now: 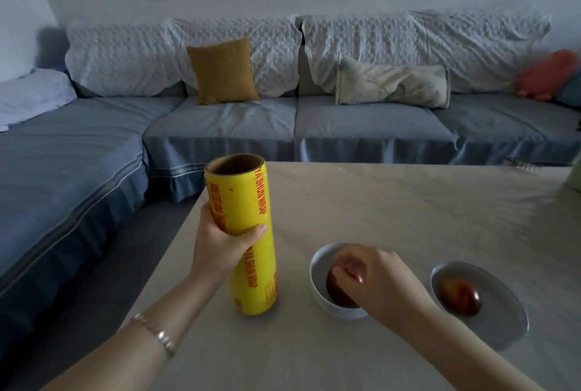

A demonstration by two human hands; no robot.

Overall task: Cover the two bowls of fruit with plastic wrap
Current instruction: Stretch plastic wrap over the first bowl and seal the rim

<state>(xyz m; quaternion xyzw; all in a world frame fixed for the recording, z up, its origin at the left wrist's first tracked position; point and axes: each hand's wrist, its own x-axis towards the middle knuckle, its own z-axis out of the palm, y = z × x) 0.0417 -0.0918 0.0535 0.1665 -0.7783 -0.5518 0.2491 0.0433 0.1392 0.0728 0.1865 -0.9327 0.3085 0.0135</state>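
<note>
A yellow roll of plastic wrap with red lettering stands nearly upright on the table, its cardboard core open at the top. My left hand grips it around the middle. To its right sits a white bowl holding a dark red fruit. My right hand hovers over that bowl with loosely curled fingers, their tips at the fruit; whether they pinch anything I cannot tell. Farther right, a second white bowl holds another red fruit.
The beige table stretches away in front of the bowls. Its left edge runs close to a blue-grey sofa with white covers, a mustard cushion and other pillows. A pale object sits at the table's far right.
</note>
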